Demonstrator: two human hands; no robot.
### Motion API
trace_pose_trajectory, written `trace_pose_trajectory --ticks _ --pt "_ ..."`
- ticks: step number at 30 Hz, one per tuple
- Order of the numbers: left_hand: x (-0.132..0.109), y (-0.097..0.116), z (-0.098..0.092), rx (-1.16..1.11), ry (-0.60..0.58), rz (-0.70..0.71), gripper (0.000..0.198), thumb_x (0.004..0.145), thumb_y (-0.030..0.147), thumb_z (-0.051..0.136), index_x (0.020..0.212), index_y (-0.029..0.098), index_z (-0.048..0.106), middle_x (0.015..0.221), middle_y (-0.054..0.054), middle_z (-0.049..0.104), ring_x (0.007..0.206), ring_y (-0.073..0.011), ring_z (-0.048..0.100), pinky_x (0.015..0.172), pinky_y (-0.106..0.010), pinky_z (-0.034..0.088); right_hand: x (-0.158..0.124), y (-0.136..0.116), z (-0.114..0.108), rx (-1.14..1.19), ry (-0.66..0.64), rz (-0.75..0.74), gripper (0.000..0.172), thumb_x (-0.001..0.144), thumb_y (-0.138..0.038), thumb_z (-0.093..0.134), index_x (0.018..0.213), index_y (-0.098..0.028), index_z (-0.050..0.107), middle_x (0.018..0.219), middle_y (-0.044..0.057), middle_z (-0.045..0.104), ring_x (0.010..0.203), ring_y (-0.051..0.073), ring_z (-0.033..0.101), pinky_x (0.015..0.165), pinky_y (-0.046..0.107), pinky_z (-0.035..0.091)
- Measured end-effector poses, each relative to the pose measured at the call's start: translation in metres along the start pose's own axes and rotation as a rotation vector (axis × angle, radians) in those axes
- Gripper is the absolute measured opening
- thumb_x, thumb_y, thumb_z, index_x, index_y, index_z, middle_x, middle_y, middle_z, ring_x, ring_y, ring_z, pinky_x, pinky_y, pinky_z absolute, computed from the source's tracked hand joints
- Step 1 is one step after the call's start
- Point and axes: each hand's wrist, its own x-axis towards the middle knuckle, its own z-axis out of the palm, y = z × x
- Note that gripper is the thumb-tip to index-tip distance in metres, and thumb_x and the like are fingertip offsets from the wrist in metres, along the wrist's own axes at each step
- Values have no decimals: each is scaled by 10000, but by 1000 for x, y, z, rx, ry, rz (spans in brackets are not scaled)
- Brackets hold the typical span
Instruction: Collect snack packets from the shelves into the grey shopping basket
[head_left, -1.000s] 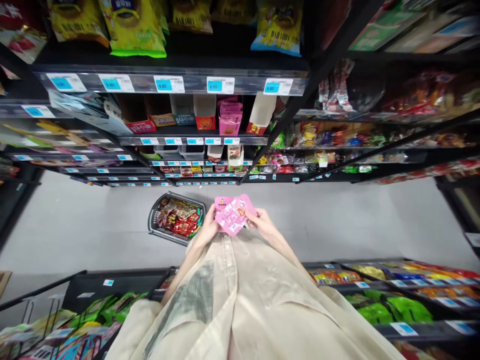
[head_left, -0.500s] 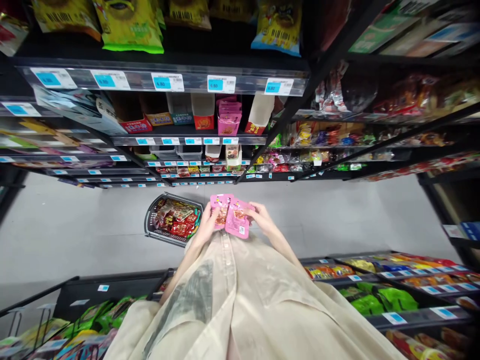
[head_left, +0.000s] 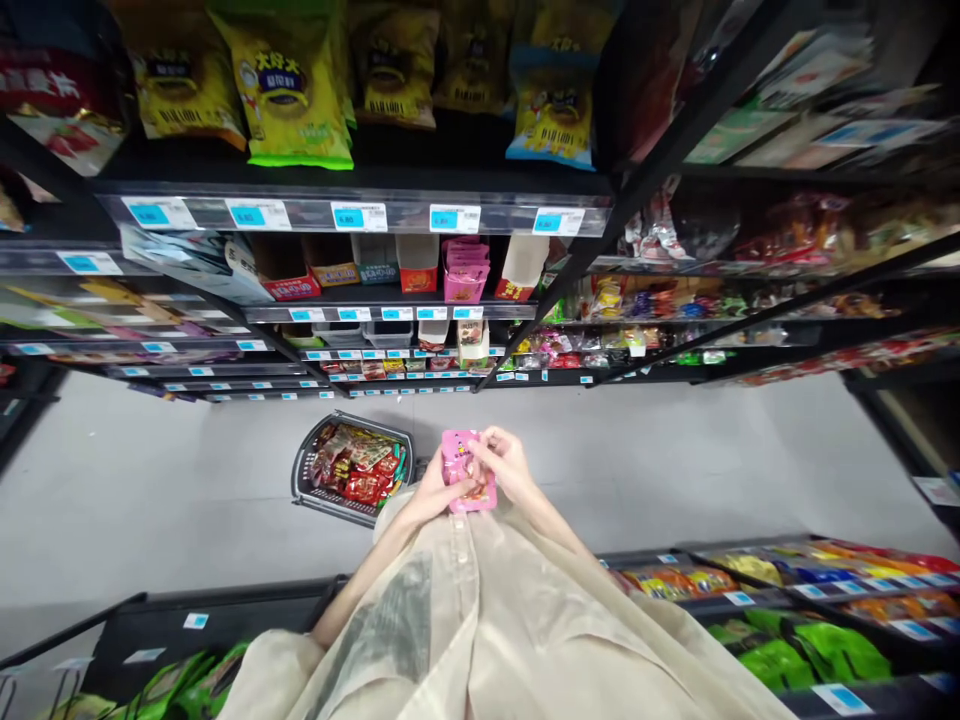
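Pink snack packets (head_left: 454,446) are held in front of my shirt, one overlapping the other, so their number is hard to tell. My left hand (head_left: 435,490) grips them from the left, its thumb lying across the front. From the right, my right hand (head_left: 507,466) pinches the upper part with bent fingers. On the floor to the left stands a dark shopping basket (head_left: 301,470) with red and brown snack bags (head_left: 365,487) in it. Similar pink packets (head_left: 465,272) fill a box on the shelf ahead.
Shelves with price tags (head_left: 360,217) rise ahead, with yellow snack bags (head_left: 281,85) on the upper one. Open cardboard boxes (head_left: 418,265) stand lower down. Behind me, racks hold green bags (head_left: 832,650). Grey floor (head_left: 660,450) runs between the shelves.
The pink packets were fanned side by side and now overlap in one stack. My right hand has moved to their upper part. The view has tilted up slightly.
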Motion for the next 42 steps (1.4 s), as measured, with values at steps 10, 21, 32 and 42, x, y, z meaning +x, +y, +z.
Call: trace_pose_trajectory --ticks 10,21,32,42 --pt "-5 16 -9 86 -73 -71 642 782 286 720 1394 222 537 1244 -71 679 1215 -267 613 1093 -424 488 -9 12 -18 -177 -169 137 489 701 -475 898 1038 -185 695 909 32 738 767 183 674 667 283 547" --pt "32 34 2 221 -79 40 799 837 413 789 1535 206 460 1528 -134 524 1448 -318 487 1263 -466 328 10 -8 -24 -176 129 158 566 625 -396 943 1068 -202 649 1031 44 739 907 200 689 830 315 565" --pt "88 49 15 119 202 77 1047 723 407 897 1603 225 359 1496 -160 567 1378 -313 576 1172 -446 455 87 -25 -36 48 88 94 630 666 -407 941 1124 -257 534 1073 25 723 956 201 706 847 327 598" --pt "133 63 29 303 272 154 532 811 246 785 1331 214 676 1382 -110 691 1252 -278 663 1152 -458 482 144 -62 -98 -117 -251 223 456 621 -437 950 916 -153 750 866 39 766 751 196 693 686 296 566"
